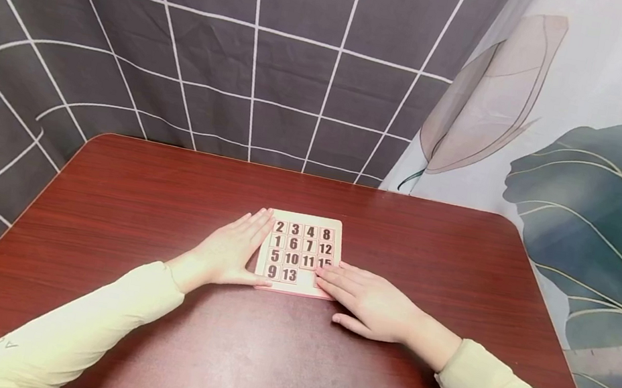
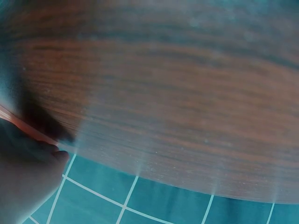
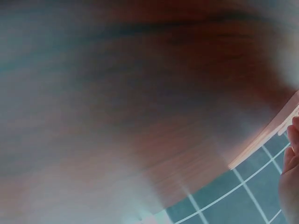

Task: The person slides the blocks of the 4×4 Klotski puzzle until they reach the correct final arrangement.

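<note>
Centrally, a pale, square, flat number-slide board (image 1: pixel 307 219) lies on the glossy red-brown wood-grain desk (image 1: pixel 183 194) between both hands, no long axis to it; left hand (image 1: pixel 229 250) open, fingers straight along the board's left edge, thumb at its near left corner. Right hand (image 1: pixel 375 305) also extended, gripping nothing, and nearer the bare slot (image 1: pixel 306 279) right of the pale, black-numbered 13 tile (image 1: pixel 288 275): fingertips just right of that slot, hiding whatever lies beneath. Open room on the desk left, right and near; far edge backed by dark grey, white-gridded fabric (image 1: pixel 290 72).
</note>
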A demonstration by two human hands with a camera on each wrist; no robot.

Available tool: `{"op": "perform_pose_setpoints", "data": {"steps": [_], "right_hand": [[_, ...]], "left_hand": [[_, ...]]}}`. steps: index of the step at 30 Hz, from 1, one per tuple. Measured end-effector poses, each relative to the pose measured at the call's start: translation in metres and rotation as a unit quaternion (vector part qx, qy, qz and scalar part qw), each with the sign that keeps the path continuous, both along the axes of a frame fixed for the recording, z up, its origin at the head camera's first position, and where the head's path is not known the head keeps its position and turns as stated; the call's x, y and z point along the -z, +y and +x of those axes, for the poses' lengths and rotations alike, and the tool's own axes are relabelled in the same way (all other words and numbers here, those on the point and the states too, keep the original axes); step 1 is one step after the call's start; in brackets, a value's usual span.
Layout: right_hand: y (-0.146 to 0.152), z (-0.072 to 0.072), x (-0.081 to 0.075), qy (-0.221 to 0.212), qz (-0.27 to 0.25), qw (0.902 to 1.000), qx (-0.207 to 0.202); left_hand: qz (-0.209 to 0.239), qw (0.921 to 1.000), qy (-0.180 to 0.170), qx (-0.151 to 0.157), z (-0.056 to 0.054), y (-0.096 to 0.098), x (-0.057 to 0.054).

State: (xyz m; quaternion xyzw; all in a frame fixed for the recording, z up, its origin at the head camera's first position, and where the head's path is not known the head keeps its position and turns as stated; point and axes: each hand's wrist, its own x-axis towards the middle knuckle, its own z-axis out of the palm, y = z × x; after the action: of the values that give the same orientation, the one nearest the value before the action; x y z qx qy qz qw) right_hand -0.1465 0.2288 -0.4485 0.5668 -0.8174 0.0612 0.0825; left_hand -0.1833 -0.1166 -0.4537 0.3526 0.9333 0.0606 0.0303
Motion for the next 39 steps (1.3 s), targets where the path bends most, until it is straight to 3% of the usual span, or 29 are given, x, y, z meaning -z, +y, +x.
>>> {"op": "perform_pose_setpoints", "data": {"steps": [15, 31, 39], "right_hand": [[-0.039, -0.009, -0.002, 0.003, 0.034, 0.9994, -0.009], [-0.016, -0.004, -0.005, -0.004, 0.036, 0.9993, 0.009], [-0.019, -0.005, -0.003, -0.003, 0.023, 0.9997, 0.001]], "left_hand": [[-0.004, 0.9999, 0.008, 0.005, -0.001, 0.001, -0.001], [0.006, 0.9999, 0.009, 0.001, -0.001, 0.0, 0.001], [-0.004, 1.0, 0.007, 0.001, -0.001, -0.001, 0.0]]}}
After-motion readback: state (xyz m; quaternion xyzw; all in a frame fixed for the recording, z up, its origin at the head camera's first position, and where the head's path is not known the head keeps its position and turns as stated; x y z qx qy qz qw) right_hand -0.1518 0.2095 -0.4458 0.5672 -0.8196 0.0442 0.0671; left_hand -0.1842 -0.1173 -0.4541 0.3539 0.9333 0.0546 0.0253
